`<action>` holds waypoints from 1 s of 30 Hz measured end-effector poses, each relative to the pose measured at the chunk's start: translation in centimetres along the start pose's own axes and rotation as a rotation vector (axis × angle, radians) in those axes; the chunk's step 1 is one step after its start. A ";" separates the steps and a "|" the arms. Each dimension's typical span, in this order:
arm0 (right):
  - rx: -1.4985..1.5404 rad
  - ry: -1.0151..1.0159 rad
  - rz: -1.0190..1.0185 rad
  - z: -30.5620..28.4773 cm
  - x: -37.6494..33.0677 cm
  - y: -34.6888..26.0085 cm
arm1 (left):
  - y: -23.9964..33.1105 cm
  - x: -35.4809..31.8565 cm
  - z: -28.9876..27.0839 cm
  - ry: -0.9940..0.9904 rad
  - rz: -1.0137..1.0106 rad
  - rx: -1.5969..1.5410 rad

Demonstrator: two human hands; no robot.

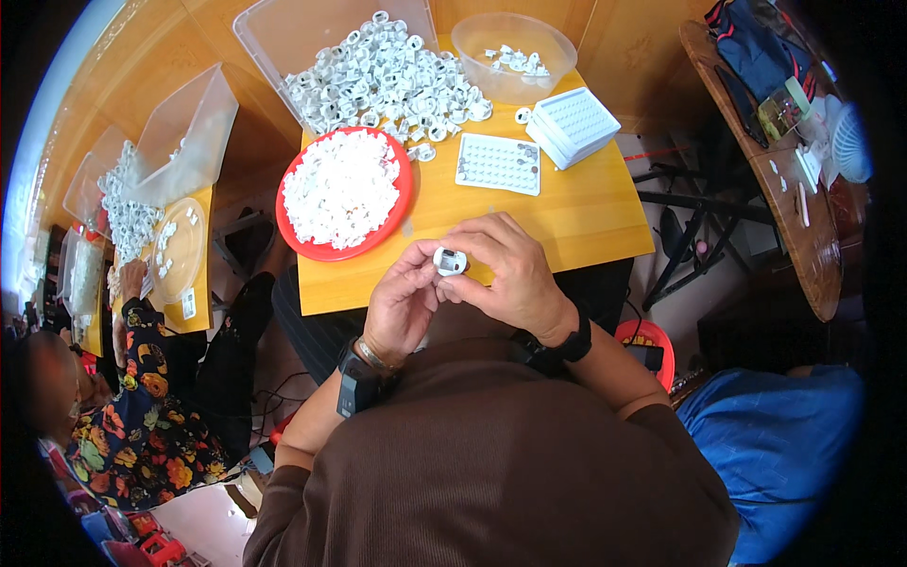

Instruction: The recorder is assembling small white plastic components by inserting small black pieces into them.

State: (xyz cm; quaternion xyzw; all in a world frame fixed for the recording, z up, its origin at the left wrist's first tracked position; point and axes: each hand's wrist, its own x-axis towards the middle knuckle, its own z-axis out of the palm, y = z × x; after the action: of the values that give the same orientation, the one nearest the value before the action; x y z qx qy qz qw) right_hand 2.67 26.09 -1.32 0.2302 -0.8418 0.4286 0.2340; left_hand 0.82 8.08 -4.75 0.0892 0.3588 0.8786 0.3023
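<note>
Holding a small white ring-shaped plastic part [450, 261] between them, both hands meet just above the near edge of the yellow worktop [586, 213]. The left hand [402, 307] comes up from below, its fingers [422, 269] closed against the left side of the part, a dark watch on that wrist. The right hand [510, 274] curls over from the right, its fingers [477, 248] pinched on the part's top and right side, a black band on that wrist. The part sits in the air between the fingertips, near the worktop's front edge and clear of its surface.

Farther back on the worktop, to the left, a red plate [302, 236] carries a heap of tiny white pieces [340, 187]. Behind it a clear plastic tub [274, 33] spills a mound of white ring parts [383, 80] toward the plate. Right of the tub stands a clear round bowl [557, 47] with only a few white parts in it. In front of the bowl a white tray with rows of holes [498, 163] lies flat, some holes filled, and just beside it to the right a stack of white trays [574, 123] rests at an angle.

At the left, another person in a flowered top [151, 425] sits at a second yellow worktop [194, 317] with a tan plate [179, 250] and more white parts. A blue cloth [775, 444] shows at the lower right
</note>
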 end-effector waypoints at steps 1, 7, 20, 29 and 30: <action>-0.001 0.001 0.000 0.0 0.0 -0.1 | -0.1 0.0 -0.1 -0.004 0.012 0.010; 0.062 0.031 0.094 0.6 -0.7 0.1 | -0.7 0.2 -0.1 0.037 0.024 0.032; 0.063 -0.144 0.006 1.0 -0.3 -0.1 | -0.7 -0.2 -1.3 0.058 -0.019 0.006; 0.097 -0.134 -0.019 1.0 0.7 0.5 | -0.4 -0.1 -2.4 0.059 0.024 -0.022; 0.092 -0.138 -0.019 0.8 0.8 1.2 | -0.3 -0.2 -2.8 0.046 0.043 0.005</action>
State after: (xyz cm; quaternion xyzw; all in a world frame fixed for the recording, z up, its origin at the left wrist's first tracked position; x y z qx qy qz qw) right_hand 1.19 25.92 -2.03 0.2776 -0.8331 0.4478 0.1686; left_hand 0.12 6.53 -6.95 0.0776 0.3659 0.8857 0.2749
